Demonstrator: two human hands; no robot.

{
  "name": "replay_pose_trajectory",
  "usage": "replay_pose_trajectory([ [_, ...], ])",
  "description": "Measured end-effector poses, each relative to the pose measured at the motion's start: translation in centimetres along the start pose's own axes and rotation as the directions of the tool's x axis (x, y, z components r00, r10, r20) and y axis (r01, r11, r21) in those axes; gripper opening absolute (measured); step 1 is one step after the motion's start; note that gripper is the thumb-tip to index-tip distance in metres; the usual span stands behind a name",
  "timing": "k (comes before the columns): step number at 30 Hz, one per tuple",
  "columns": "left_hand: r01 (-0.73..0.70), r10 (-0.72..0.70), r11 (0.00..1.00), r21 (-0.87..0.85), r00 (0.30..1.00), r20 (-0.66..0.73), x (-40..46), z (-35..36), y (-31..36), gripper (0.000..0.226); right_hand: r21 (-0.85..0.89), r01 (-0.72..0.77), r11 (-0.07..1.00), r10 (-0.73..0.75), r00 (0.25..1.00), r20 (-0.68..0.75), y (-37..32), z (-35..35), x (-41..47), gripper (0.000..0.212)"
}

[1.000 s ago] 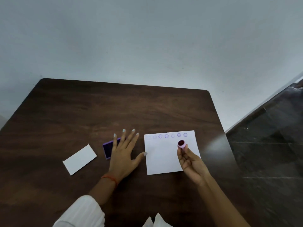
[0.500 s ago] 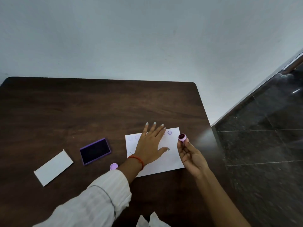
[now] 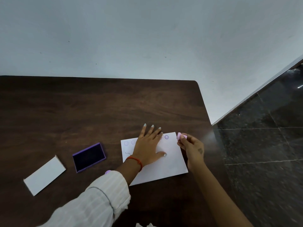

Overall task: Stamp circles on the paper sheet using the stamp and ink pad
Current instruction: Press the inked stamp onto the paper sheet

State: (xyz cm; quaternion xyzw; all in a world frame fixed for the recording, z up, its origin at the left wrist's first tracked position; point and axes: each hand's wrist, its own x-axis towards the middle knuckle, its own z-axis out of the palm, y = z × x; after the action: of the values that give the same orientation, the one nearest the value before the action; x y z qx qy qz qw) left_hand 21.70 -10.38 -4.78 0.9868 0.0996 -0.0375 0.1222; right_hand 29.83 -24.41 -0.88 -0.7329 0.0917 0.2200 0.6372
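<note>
Both hands: left hand [image 3: 150, 145] flat on paper sheet [image 3: 170, 167], right hand [image 3: 191, 149] pinching stamp [image 3: 181, 136].

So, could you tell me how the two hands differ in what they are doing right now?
The left hand lies flat and open, fingers spread, on the paper sheet; the right hand is raised at the sheet's far right corner, pinching the stamp. The left holds nothing; the right grips the stamp. The left wears a red thread; the right does not. Both are bare.

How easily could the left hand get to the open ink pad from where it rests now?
Probably easily. The left hand lies flat on the paper sheet, and the ink pad sits uncovered just to its left, with only bare table between them.
</note>
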Motion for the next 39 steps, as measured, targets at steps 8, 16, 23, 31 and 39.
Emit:
replay_pose_trajectory([
  [8,-0.007,0.008,1.0,-0.008,0.999,0.04,0.1,0.0,-0.4,0.08,-0.648,0.351,0.676,-0.352,0.926,0.134,0.0,1.1,1.3,0.02],
  [16,-0.013,0.013,1.0,-0.006,0.998,0.057,0.1,-0.1,-0.6,0.081,-0.791,0.366,0.49,-0.349,0.914,0.207,-0.2,2.1,1.3,0.023],
  [23,-0.01,0.01,1.0,0.004,0.997,0.079,0.1,-0.2,-0.5,0.082,-0.869,0.376,0.322,-0.294,0.912,0.286,-0.5,2.8,1.3,0.025],
  [31,-0.013,0.013,1.0,-0.003,0.997,0.081,0.0,-0.4,-0.5,0.08,-0.889,0.415,0.193,-0.306,0.886,0.347,-0.2,3.3,0.9,0.02],
  [39,-0.019,0.021,0.999,-0.036,0.998,0.054,0.1,0.0,-0.6,0.081,-0.883,0.438,0.169,-0.317,0.873,0.372,-0.2,3.4,1.0,0.025],
])
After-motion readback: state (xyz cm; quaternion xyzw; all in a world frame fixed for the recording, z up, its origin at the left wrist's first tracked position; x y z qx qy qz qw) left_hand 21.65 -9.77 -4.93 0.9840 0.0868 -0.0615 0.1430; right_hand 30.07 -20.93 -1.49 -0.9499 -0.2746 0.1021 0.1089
